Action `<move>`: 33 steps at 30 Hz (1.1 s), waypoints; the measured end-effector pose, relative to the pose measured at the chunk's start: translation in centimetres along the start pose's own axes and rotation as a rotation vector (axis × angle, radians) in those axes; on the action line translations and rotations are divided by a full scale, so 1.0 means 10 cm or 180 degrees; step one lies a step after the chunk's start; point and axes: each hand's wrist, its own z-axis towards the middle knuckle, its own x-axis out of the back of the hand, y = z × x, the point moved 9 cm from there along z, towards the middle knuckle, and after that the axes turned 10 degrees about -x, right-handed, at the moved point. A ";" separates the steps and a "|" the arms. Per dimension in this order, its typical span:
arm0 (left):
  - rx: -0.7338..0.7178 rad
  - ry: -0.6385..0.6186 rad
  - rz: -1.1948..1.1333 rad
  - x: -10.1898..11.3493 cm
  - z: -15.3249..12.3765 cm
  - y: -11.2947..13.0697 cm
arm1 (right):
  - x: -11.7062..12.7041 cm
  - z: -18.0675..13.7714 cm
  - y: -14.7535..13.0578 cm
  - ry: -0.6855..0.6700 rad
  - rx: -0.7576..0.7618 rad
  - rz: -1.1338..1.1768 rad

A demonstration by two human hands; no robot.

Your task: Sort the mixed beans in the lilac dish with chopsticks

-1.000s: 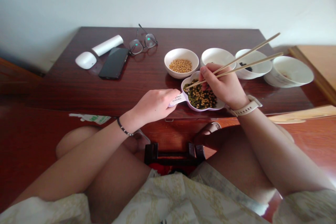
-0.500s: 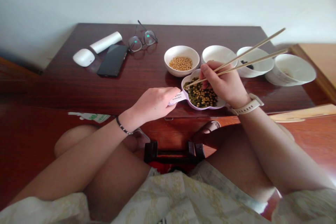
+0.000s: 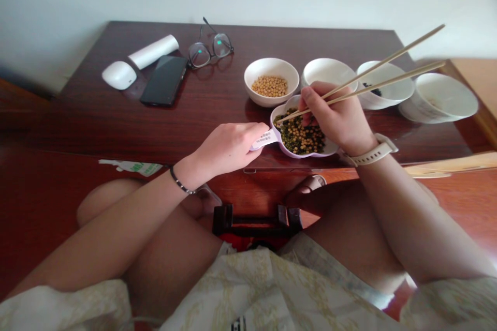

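Gripping what, on the right?

Pinching long pale wooden chopsticks (image 3: 388, 60) in a closed right hand (image 3: 334, 116), tips low over a mix of yellow soybeans and dark green seaweed flakes (image 3: 298, 137).

And on the left?

Curled fingers of a closed left hand (image 3: 227, 147) clasping the short handle with a white barcode label (image 3: 266, 140), part of a shallow lilac-rimmed, flower-shaped white dish (image 3: 310, 155).

Sitting where, that dish?

Near the front edge of a glossy dark red-brown wooden table (image 3: 97, 114), just below a round white ceramic bowl of plain yellow soybeans (image 3: 272, 62).

Anything further along?

Standing to the right, a second round white bowl (image 3: 328, 68), partly behind the right hand; next, a third white bowl with dark flakes inside (image 3: 388, 94); last, a fourth white bowl with a little residue inside (image 3: 446, 94).

Over on the left side?

Lying near the far edge, dark-framed folded glasses (image 3: 209, 50), a black smartphone (image 3: 165, 80), a white cylindrical tube (image 3: 153, 51) and a white oval computer mouse (image 3: 119, 75).

On the wrists?

Circling the right wrist, a cream-coloured strap watch (image 3: 373, 152); around the left, a thin dark bracelet (image 3: 180, 181).
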 end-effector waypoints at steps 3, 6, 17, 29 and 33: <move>0.0006 0.0008 0.0010 0.01 0.00 0.00 | 0.00 0.00 0.00 0.0005 0.0013 0.0014; 0.0006 0.0014 0.0011 0.01 0.01 0.01 | 0.00 0.00 -0.01 0.0013 0.0018 0.0002; 0.0007 0.0061 0.0004 0.01 0.00 0.01 | 0.02 0.00 -0.04 -0.0010 0.0024 -0.0004; 0.0134 0.0017 -0.0048 0.01 0.01 0.00 | 0.03 -0.03 -0.11 0.0068 0.0035 0.0114; 0.0200 0.0031 -0.0198 0.00 0.01 -0.02 | 0.03 -0.02 -0.10 0.0086 0.0020 0.0060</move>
